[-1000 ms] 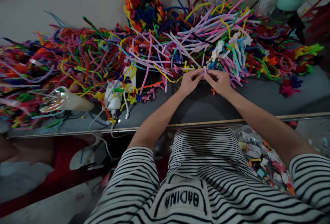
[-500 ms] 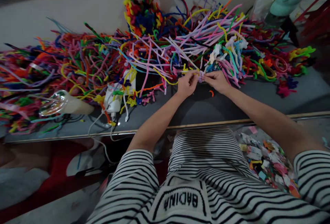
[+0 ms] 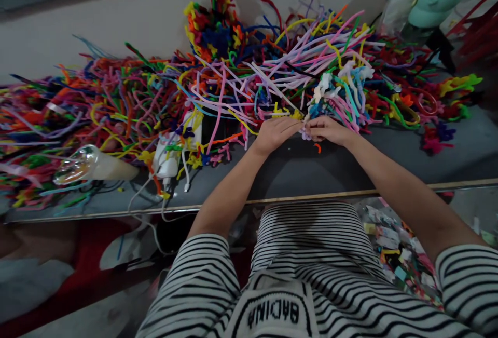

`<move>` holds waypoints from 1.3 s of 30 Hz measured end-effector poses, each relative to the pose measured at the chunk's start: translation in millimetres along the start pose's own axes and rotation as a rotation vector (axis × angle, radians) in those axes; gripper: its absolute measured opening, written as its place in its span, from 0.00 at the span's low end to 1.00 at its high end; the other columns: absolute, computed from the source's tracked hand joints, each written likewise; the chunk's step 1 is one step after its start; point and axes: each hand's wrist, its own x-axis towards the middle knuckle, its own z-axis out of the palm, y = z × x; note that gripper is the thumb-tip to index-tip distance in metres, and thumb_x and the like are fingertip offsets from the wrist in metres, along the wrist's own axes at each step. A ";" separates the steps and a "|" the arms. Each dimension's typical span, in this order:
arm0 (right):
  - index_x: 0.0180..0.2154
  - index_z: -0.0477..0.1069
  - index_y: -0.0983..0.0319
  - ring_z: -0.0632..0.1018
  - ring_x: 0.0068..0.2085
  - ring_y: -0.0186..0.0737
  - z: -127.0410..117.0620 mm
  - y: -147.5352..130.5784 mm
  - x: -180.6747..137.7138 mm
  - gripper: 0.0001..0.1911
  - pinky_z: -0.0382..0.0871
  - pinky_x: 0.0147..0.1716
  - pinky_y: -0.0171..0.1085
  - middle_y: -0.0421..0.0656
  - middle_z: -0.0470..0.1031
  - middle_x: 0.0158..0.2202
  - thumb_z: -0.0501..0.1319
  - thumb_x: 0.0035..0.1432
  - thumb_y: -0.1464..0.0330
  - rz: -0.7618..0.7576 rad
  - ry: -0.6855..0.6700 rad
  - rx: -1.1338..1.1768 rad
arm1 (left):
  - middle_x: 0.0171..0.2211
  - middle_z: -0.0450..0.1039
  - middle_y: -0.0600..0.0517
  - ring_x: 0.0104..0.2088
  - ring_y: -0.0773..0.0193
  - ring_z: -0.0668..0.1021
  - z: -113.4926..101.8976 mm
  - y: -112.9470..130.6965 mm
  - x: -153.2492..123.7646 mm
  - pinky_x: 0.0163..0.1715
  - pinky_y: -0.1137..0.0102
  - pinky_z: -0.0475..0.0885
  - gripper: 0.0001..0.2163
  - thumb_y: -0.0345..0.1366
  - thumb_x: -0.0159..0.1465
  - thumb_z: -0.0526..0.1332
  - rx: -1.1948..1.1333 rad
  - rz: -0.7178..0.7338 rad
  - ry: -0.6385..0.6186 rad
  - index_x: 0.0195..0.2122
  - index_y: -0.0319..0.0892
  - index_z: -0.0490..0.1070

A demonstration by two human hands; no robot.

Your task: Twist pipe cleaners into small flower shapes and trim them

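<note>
Here's the right hand (image 3: 327, 129) pinching a small lilac fuzzy clustered piece (image 3: 306, 135) above the dark grey tabletop (image 3: 311, 174); the left hand (image 3: 274, 133) meets it, fingers extended, its grip impossible to tell.

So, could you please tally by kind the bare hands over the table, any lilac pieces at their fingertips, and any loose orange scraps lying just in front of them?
Hands: 2 (left hand, right hand)
Lilac piece at the fingertips: 1
Orange scrap on the table: 1
Total: 4
</note>
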 end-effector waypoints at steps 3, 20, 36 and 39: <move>0.28 0.73 0.65 0.63 0.20 0.25 -1.9 -1.2 -0.8 0.23 0.52 0.20 0.29 0.35 0.66 0.19 0.73 0.53 0.52 0.005 0.029 -0.046 | 0.45 0.85 0.48 0.48 0.65 0.84 -9.9 1.3 0.9 0.49 0.68 0.80 0.14 0.35 0.77 0.52 0.024 0.041 -0.061 0.53 0.45 0.77; 0.31 0.75 0.65 0.56 0.17 0.24 -7.5 2.7 -1.1 0.20 0.43 0.18 0.31 0.32 0.60 0.14 0.72 0.54 0.54 0.036 -0.001 -0.006 | 0.50 0.83 0.46 0.49 0.64 0.84 -16.4 5.1 3.9 0.45 0.69 0.78 0.16 0.30 0.76 0.51 0.169 0.112 -0.194 0.59 0.46 0.72; 0.33 0.82 0.66 0.74 0.27 0.33 5.0 -2.3 -5.9 0.22 0.65 0.28 0.33 0.46 0.80 0.30 0.70 0.53 0.52 -0.158 0.240 -0.417 | 0.35 0.78 0.48 0.36 0.63 0.80 -8.1 9.2 7.9 0.35 0.68 0.70 0.13 0.32 0.75 0.51 0.124 0.078 -0.214 0.43 0.42 0.76; 0.35 0.83 0.65 0.74 0.26 0.35 11.7 0.3 -10.2 0.16 0.64 0.29 0.35 0.45 0.80 0.29 0.65 0.59 0.58 -0.242 0.411 -0.700 | 0.33 0.77 0.47 0.33 0.62 0.78 -2.4 17.7 10.3 0.33 0.67 0.68 0.14 0.36 0.74 0.52 0.125 -0.047 -0.196 0.37 0.41 0.76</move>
